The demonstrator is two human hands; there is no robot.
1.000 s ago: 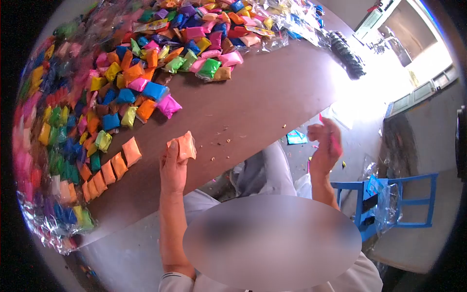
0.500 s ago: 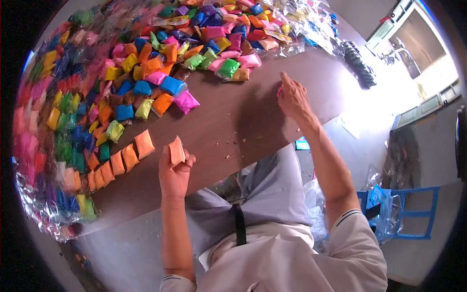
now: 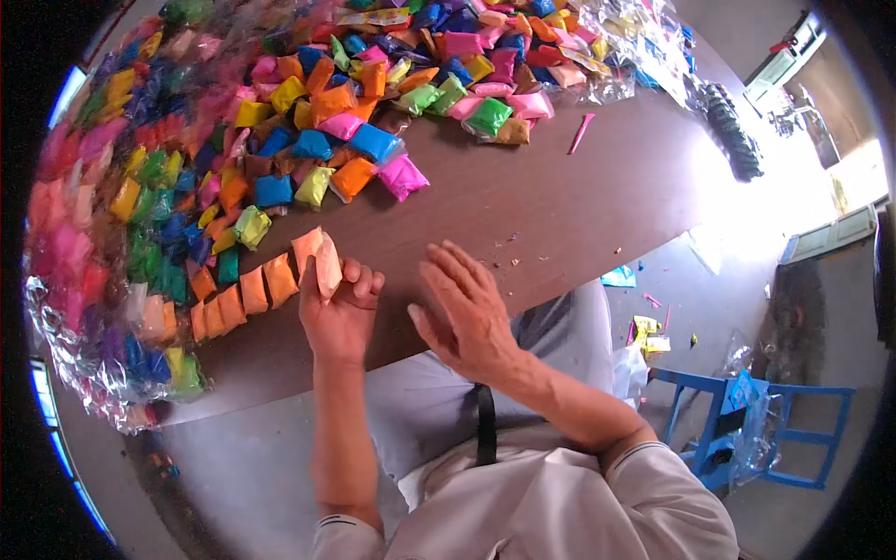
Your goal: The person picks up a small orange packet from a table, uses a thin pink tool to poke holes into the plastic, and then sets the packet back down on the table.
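Note:
My left hand (image 3: 341, 317) is closed on a light-orange clay packet (image 3: 328, 266), pinching it upright above the table edge. Just behind it, another orange packet (image 3: 306, 245) stands at the end of a slanting row of orange packets (image 3: 253, 291). To the right, my right hand (image 3: 467, 303) hovers with its fingers stretched out and nothing in it. A slim pink stick (image 3: 581, 133) lies by itself on the brown table (image 3: 560, 201), well beyond my right hand.
A large heap of colourful packets (image 3: 373, 142) covers the table's back and left. A black ridged object (image 3: 732, 131) lies at the far right edge. Crumbs dot the tabletop near my right hand. A blue chair (image 3: 812, 437) with plastic bags stands at the lower right.
My right hand has come back from the far side of the table toward my left hand. The pink stick now lies uncovered there. My left hand still grips the orange packet.

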